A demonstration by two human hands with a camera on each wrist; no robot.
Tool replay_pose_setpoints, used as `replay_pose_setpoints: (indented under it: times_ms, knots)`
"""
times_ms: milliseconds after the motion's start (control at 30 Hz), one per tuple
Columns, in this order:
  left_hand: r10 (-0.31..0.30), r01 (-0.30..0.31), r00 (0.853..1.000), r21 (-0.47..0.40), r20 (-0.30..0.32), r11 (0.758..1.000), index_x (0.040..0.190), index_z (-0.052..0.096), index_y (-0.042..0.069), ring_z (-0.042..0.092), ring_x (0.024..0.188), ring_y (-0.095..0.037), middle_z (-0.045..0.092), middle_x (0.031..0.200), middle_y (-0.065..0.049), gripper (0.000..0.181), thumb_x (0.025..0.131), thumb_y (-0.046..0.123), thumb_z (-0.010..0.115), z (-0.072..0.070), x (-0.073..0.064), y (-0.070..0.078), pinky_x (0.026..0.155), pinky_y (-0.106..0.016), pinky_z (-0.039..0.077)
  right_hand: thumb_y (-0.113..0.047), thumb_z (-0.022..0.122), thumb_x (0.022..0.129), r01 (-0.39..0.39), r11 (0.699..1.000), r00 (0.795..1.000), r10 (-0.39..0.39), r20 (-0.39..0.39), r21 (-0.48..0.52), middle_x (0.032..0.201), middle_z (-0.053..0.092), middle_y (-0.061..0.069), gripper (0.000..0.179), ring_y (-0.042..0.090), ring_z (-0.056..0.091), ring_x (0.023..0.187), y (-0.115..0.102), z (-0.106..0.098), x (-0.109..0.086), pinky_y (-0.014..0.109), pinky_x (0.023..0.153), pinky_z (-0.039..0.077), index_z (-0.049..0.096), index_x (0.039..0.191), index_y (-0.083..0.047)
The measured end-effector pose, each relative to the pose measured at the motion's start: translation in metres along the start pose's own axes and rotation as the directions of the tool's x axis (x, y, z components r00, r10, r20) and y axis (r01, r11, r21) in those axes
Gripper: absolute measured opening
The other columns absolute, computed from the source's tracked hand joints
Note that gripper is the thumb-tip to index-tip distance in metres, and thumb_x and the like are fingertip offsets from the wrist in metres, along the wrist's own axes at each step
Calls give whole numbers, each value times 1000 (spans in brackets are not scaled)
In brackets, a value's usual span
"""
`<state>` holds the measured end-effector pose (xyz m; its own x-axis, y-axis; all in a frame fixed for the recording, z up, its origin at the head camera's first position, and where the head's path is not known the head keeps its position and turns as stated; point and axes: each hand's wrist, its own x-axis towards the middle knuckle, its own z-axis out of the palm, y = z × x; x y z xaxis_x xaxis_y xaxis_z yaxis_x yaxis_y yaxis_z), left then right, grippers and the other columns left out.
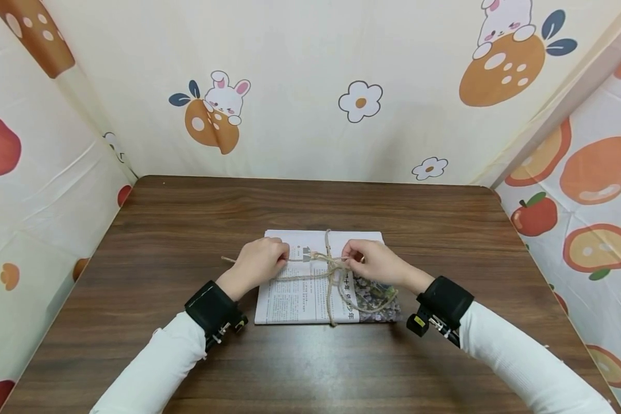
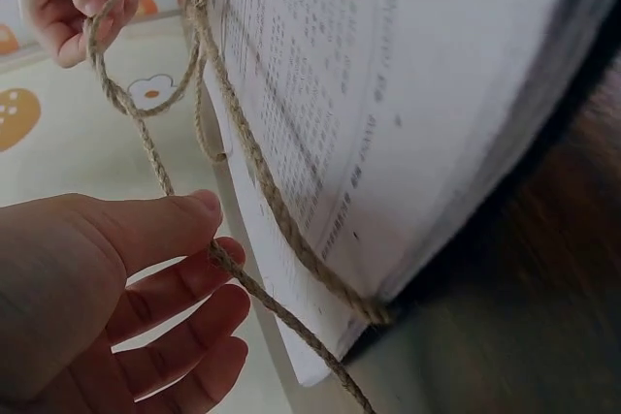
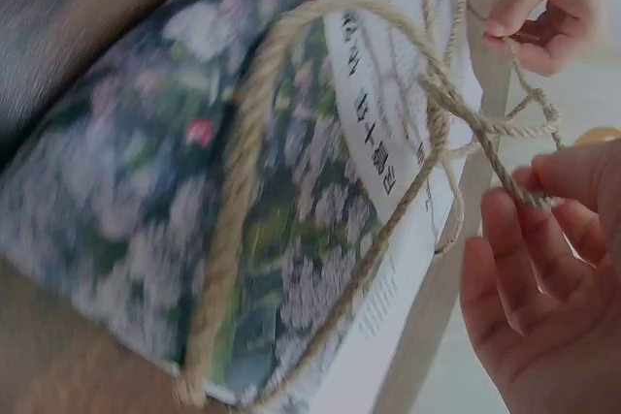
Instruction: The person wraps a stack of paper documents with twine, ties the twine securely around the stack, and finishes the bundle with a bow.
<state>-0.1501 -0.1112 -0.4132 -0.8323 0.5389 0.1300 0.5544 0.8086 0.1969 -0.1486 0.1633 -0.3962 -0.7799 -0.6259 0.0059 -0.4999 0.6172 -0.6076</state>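
Observation:
A stack of newspapers lies on the table, with jute twine running across it both ways and crossing near the middle. My left hand pinches one strand between thumb and index finger, its tail sticking out to the left. In the left wrist view, that strand passes below the fingertips. My right hand pinches a loop of twine just right of the crossing; the right wrist view shows the loop at the thumb and fingertips. A loose length of twine curves over the printed flower picture.
The brown wooden table reaches back to a patterned curtain, with fruit-printed cloth on the right side. Black wrist straps with small cameras sit over white sleeves.

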Motion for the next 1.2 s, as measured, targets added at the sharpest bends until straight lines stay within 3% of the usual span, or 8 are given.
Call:
replay_pose_setpoints:
  times_ms: [200,433,533,633,767,867,1200]
  knots:
    - [-2,2,1000,-13,-1,1000,71,59,19,47,59,-8,55,69,5,15,82,14,67,-2,-11,-4,51,-24,39,-8,58,88,86,962,986,-119,-116,-259,78,53,-7,4,4,46,66,-1,1,-3,22,58,39,59,89,-12]
    - [-9,9,1000,-19,2,1000,71,58,19,45,58,-8,54,69,6,15,81,15,68,-5,-19,-8,51,-24,38,-5,60,85,124,921,968,-194,-158,-369,81,55,-3,8,6,49,69,3,1,-7,24,59,40,57,89,-12]
    - [-15,15,1000,-30,3,999,70,57,19,45,58,-8,53,68,7,17,81,15,69,-6,-22,-10,50,-24,37,-7,57,89,99,948,975,-153,-161,-303,83,58,-1,5,7,54,71,5,1,-8,26,60,42,56,91,-11]
    - [-19,19,1000,-41,3,999,69,57,20,45,58,-8,53,68,7,17,81,15,69,-7,-26,-11,50,-24,38,-9,53,92,46,990,988,-64,-138,-131,85,62,2,3,11,59,75,6,0,-8,26,64,45,55,94,-10]
    - [-18,18,1000,-49,3,999,69,58,19,46,58,-8,53,69,7,16,80,14,69,-6,-29,-12,50,-24,38,-9,50,94,-29,998,994,34,-103,47,85,64,6,7,14,60,74,7,-2,-8,26,66,47,55,97,-10]
    - [-25,26,1000,-53,7,998,70,58,19,46,58,-8,53,69,7,16,80,13,69,-5,-30,-13,50,-25,38,-10,50,93,-55,996,993,61,-96,73,84,62,8,8,11,55,68,7,-5,-9,25,61,44,57,98,-11]
    - [-44,45,999,-46,15,998,70,57,18,45,59,-8,51,69,7,17,79,13,70,-8,-33,-16,51,-25,38,-15,51,94,-130,989,988,136,-76,70,68,49,-6,11,9,41,57,12,-14,-11,25,58,36,62,98,-15]
